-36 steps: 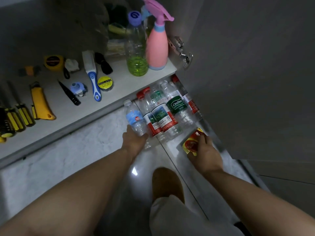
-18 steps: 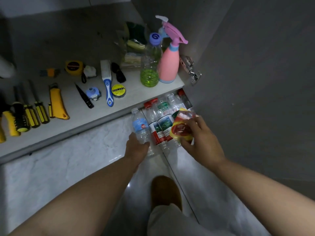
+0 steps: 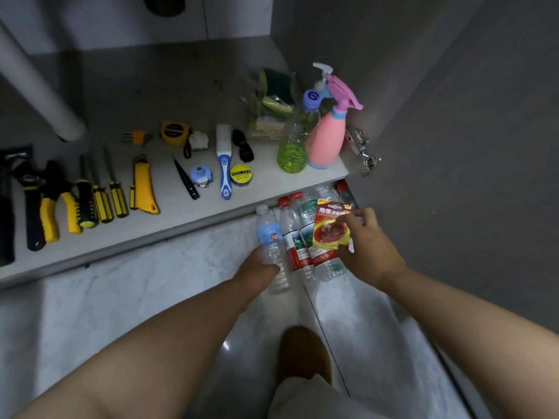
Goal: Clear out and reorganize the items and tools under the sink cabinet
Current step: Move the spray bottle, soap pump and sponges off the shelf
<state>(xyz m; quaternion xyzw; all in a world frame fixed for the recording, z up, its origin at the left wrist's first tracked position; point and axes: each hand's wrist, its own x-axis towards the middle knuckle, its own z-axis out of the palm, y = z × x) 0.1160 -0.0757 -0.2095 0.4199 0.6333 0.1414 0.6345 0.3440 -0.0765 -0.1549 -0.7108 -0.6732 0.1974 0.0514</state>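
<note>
Plastic water bottles point(image 3: 298, 237) lie side by side on the pale floor tiles point(image 3: 121, 297), caps toward the cabinet, in the gap between your two hands. Your left hand point(image 3: 257, 267) curls round the lower body of the blue-labelled bottle point(image 3: 270, 234), the nearest one in the row to that hand. Your right hand point(image 3: 369, 246) pinches a red and yellow packet point(image 3: 331, 229) by its edges, fingers at the top corner and thumb near the bottom, and holds it above the red-labelled bottles.

Beyond your hands, the cabinet shelf point(image 3: 181, 213) carries the rest. Straight ahead of your right hand stand a pink spray bottle point(image 3: 328, 140) and, touching it, a clear bottle of green liquid point(image 3: 295, 146). Ahead of your left hand lie a blue and white brush point(image 3: 223, 158) and a roll of tape point(image 3: 241, 175) just beside it. Further off to the left of that hand lie a yellow utility knife point(image 3: 143, 189), three screwdrivers point(image 3: 102, 195) and yellow-handled pliers point(image 3: 57, 204).
</note>
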